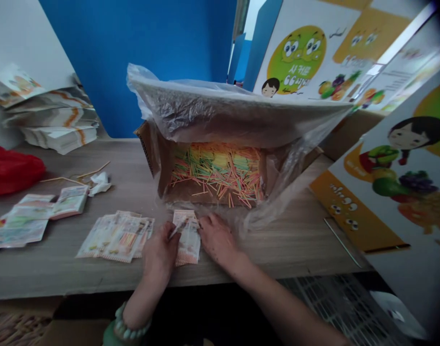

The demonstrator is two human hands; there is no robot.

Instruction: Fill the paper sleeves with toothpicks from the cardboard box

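My left hand (159,252) and my right hand (217,239) both rest on a small printed packet (187,239) lying on the wooden table (299,240) near its front edge. The fingers of both hands are curled and pinch the packet's top end; a thin stick seems to lie between the left fingers. Just behind the packet stands an open cardboard box (212,178) lined with clear plastic and filled with coloured sticks (220,175). A fanned pile of similar packets (117,235) lies to the left of my left hand.
More packets (35,216) lie at the table's left, beside a red bag (10,170) and a crumpled white scrap (100,183). Stacks of printed sheets (54,120) sit at the back left. Printed cartoon panels (403,158) lean at the right. A blue wall stands behind.
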